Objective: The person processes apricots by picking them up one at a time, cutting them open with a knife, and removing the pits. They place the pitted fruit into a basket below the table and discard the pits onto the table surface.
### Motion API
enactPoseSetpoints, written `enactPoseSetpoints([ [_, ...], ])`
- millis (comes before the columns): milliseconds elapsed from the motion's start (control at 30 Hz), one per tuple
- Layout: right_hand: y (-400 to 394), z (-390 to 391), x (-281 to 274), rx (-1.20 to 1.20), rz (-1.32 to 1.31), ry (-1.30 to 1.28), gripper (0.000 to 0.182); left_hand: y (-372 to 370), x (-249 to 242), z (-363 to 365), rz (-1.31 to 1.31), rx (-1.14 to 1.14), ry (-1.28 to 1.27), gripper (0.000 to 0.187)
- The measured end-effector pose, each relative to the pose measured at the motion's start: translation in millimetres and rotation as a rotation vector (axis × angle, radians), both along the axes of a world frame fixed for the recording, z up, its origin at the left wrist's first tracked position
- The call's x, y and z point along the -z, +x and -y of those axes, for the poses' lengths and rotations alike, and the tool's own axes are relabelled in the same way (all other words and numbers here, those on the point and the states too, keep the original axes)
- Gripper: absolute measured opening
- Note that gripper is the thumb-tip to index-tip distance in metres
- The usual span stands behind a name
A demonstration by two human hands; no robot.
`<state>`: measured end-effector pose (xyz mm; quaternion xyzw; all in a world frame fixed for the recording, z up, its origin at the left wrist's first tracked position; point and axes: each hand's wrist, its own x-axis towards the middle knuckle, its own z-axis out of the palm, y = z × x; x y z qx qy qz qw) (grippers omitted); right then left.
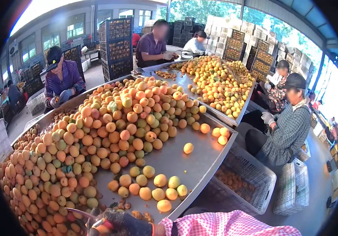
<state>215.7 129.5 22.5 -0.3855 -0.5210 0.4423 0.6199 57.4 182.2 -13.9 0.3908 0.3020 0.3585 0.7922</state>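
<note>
At the bottom edge, my right hand (pixel 126 223) wears a dark, dirty glove, below a pink checked sleeve (pixel 232 223). Its fingers are closed round a thin tool (pixel 105 223) with reddish and metallic parts; the frame edge cuts off some of it. Just above the hand, a few halved or pitted pieces (pixel 137 215) lie on the metal table (pixel 194 167). Several loose apricots (pixel 164 205) rest nearby, and a large heap of apricots (pixel 110 126) covers the table's left and back. My left hand is not visible.
Beyond the table stands another metal table with piled apricots (pixel 216 84). A crate (pixel 251 177) holding brownish pieces sits below the right edge, beside a pale crate (pixel 291 188). Seated at right is a person (pixel 289 126); other people work behind. Stacked crates (pixel 116 47) rise at the back.
</note>
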Motion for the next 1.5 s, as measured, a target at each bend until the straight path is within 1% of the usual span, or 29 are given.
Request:
enactPoseSetpoints([
  [67, -2, -2, 7, 0.108, 0.402, 0.064, 0.027, 0, 10, 4, -0.136, -0.073, 0.368, 0.035],
  [167, -13, -10, 10, 0.165, 0.281, 0.142, 0.023, -6, 4, 3, -0.125, -0.036, 0.379, 0.032],
  [200, -15, -11, 15, 0.15, 0.277, 0.138, 0.023, -1, -9, 5, 0.052, -0.05, 0.084, 0.026],
  [267, -18, -16, 33, 0.091, 0.095, -0.008, 0.024, 13, -33, 10, -0.565, -0.142, 0.858, 0.031],
  [300, -15, -22, 36, 0.105, 0.111, 0.155, 0.021, 10, -18, 5, -0.227, -0.082, 0.452, 0.046],
  [333, -15, -27, 51, 0.147, 0.232, 0.036, 0.019, 2, -2, 2, 0.114, -0.056, 0.058, 0.064],
  [367, -10, -32, 64, 0.158, 0.198, -0.053, 0.021, -7, -13, 7, -0.006, -0.005, -0.101, 0.039],
  [433, -1, -32, 63, 0.024, -0.147, -0.41, 0.023, -4, -3, 13, -0.021, -0.005, 0.186, 0.042],
  [467, 5, -25, 17, -0.037, -0.036, -0.493, 0.023, -12, -23, 7, -0.225, 0.188, 0.106, 0.073],
  [500, 2, -26, 20, 0.095, 0.156, -0.215, 0.023, -12, -14, 3, -0.063, 0.19, 0.055, 0.079],
  [533, 7, -25, 13, 0.054, 0.209, -0.177, 0.025, 4, -30, 2, -0.113, 0.101, 0.161, 0.076],
  [600, 11, -26, 14, -0.05, 0.228, -0.143, 0.028, 0, -7, -14, -0.563, 0.168, 0.795, 0.055],
  [667, 7, -34, 35, 0.189, 0.604, 0.014, 0.03, 5, 22, -15, -0.81, 0.015, 1.218, 0.028],
  [733, 11, -47, 57, 0.29, 0.81, -0.044, 0.031, 14, 8, -7, -0.376, -0.107, 0.153, 0.039],
  [800, 9, -48, 40, 0.279, 0.567, -0.164, 0.024, 15, 16, -7, -0.305, -0.148, 0.123, 0.044],
  [867, 13, -48, 43, 0.298, 0.557, -0.175, 0.021, 8, 33, -10, 0.05, -0.125, -0.219, 0.054],
  [900, 15, -45, 41, 0.228, 0.506, -0.171, 0.02, 8, 36, -10, 0.049, -0.124, -0.215, 0.054],
  [967, 20, -35, 45, 0.072, 0.48, -0.246, 0.023, 6, 37, -8, -0.271, 0.007, 0.581, 0.073],
  [1000, 17, -31, 50, 0.026, 0.387, -0.026, 0.019, 3, 21, -6, -0.582, 0.045, 1.016, 0.072],
  [1067, 11, -22, 54, 0.164, 0.569, 0.056, 0.015, 2, 15, -10, -0.514, 0.259, 0.928, 0.064],
  [1133, 7, -22, 58, 0.354, 0.694, 0.015, 0.015, 10, 13, -5, -0.655, 0.167, 0.934, 0.061],
  [1167, 6, -24, 59, 0.44, 0.58, 0.007, 0.016, 14, 27, -2, -0.617, -0.069, 1.076, 0.049],
  [1200, 6, -23, 48, 0.474, 0.432, 0.016, 0.015, 11, 48, -6, -0.292, -0.043, 0.391, 0.077],
  [1267, 14, -19, 43, 0.503, 0.36, 0.101, 0.016, 9, 46, -19, 0.103, -0.203, -0.129, 0.078],
  [1300, 11, -16, 37, 0.497, 0.358, 0.11, 0.016, 11, 38, -11, 0.009, -0.251, 0.223, 0.069],
  [1333, 6, -8, 31, 0.307, 0.16, -0.008, 0.017, 8, 33, -13, 0.007, -0.257, 0.23, 0.069],
  [1400, -6, -2, 39, 0.126, 0.049, -0.112, 0.025, 5, 26, -17, -0.632, -0.23, 0.969, 0.049],
  [1433, -10, -2, 44, 0.215, 0.259, -0.137, 0.028, 12, 14, -9, -0.335, -0.264, 0.552, 0.032],
  [1500, -15, -5, 52, 0.308, 0.468, -0.171, 0.032, 22, 34, -10, -0.211, -0.285, 0.305, 0.045],
])
